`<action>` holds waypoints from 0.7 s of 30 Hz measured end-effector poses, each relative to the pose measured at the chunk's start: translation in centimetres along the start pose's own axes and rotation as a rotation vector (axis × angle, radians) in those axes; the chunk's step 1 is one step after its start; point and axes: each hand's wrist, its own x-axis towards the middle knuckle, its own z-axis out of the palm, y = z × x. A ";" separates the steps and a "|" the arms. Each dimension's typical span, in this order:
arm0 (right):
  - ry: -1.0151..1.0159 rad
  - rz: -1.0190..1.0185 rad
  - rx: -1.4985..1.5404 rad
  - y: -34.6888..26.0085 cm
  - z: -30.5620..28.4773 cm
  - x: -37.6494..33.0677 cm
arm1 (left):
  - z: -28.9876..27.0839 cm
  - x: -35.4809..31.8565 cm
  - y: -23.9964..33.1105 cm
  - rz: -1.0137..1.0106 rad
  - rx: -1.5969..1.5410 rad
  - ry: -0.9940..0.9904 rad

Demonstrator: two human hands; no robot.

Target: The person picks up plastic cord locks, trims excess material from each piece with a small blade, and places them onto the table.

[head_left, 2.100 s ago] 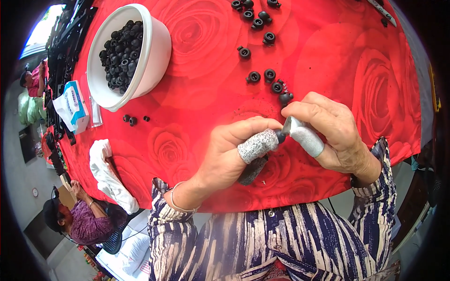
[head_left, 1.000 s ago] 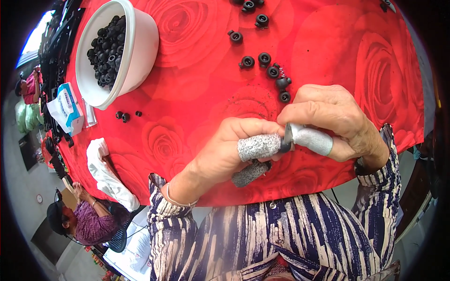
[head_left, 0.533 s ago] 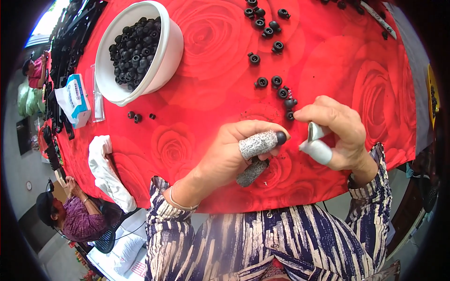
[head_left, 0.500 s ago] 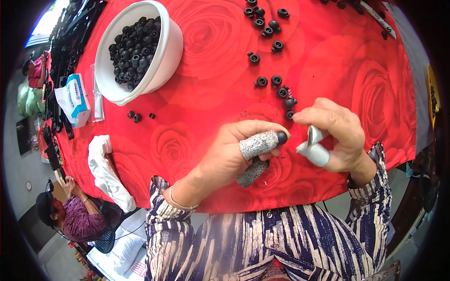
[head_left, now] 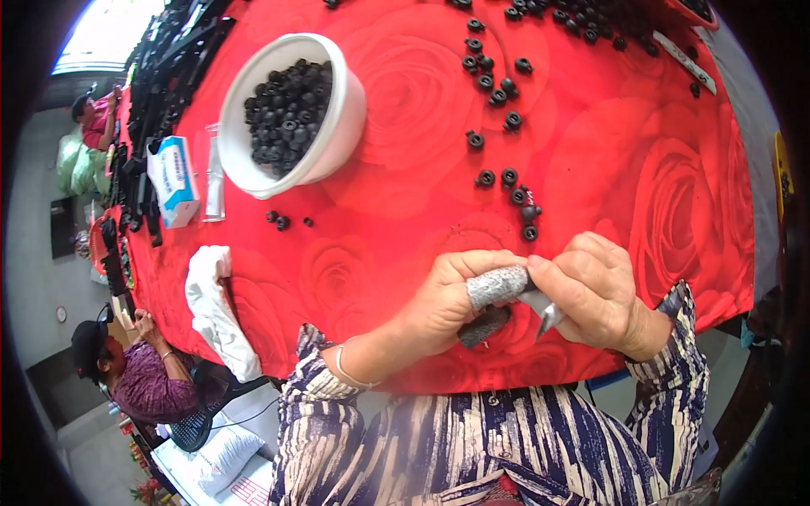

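In front of me my left hand is closed, its thumb and wrapped forefinger pinching a small black cord lock, mostly hidden by fingertips. Grey speckled covers sit on two of its fingers. My right hand meets it from the right, closed, with thumb and forefinger pressed at the same piece. A whitish cover and a shiny pointed metal bit show under the right fingers; I cannot make out what kind of tool it is. Just beyond the hands lie several loose black cord locks, with a small spring among them.
A white tub of black pieces stands at the left, three small parts near it. Tissue box, white cloth and black strips lie further left. More cord locks are heaped far right. Two people sit leftward.
My right hand has come in to the left one, and its fingertips now touch the cord lock there. The whole view has shifted, showing more of the table's far side.
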 end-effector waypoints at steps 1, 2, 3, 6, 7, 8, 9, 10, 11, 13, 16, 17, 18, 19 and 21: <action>0.008 -0.019 -0.023 0.1 0.0 -0.2 | -0.4 0.4 -0.8 0.024 -0.008 -0.016; 0.019 -0.037 -0.048 0.0 -0.2 -0.1 | -0.1 0.4 -0.5 0.047 0.014 -0.009; 0.010 -0.033 -0.058 -0.3 -0.6 -0.2 | 0.1 0.2 0.0 -0.063 -0.036 -0.043; -0.005 -0.080 -0.047 -0.6 -1.0 -0.1 | 0.7 -0.6 1.0 -0.102 -0.009 -0.014; 0.009 -0.102 -0.041 -0.8 -1.0 -0.2 | 1.6 -1.0 1.8 0.034 0.132 0.077; 0.025 -0.079 -0.036 -0.9 -1.0 -0.2 | 2.1 -1.3 2.4 0.169 0.271 0.167; 0.039 -0.054 -0.031 -0.9 -0.9 -0.2 | 1.8 -2.1 3.6 0.346 0.440 0.233; 0.044 -0.060 -0.034 -0.8 -1.0 -0.2 | 1.8 -2.7 4.7 0.623 0.670 0.349; 0.059 -0.039 -0.034 -0.6 -0.9 -0.4 | 1.5 -3.4 6.0 0.745 0.708 0.470; 0.068 0.004 -0.048 -0.2 -0.8 -0.9 | 0.8 -3.3 8.8 0.961 0.960 0.738; 0.089 -0.023 -0.023 -0.5 -0.7 0.2 | -3.5 -3.4 14.1 1.202 1.142 0.805; 0.110 -0.040 -0.023 -0.4 -0.5 0.4 | -4.6 -3.5 15.2 1.190 1.140 0.811; 0.098 -0.016 -0.040 -0.2 -0.3 0.4 | -5.5 -3.2 15.8 1.179 1.135 0.807; 0.109 -0.025 -0.028 0.1 -0.2 0.3 | -4.9 -3.0 15.5 1.180 1.272 0.914; 0.120 -0.029 -0.028 0.5 -0.2 0.4 | -3.1 -2.1 13.2 1.238 1.375 0.895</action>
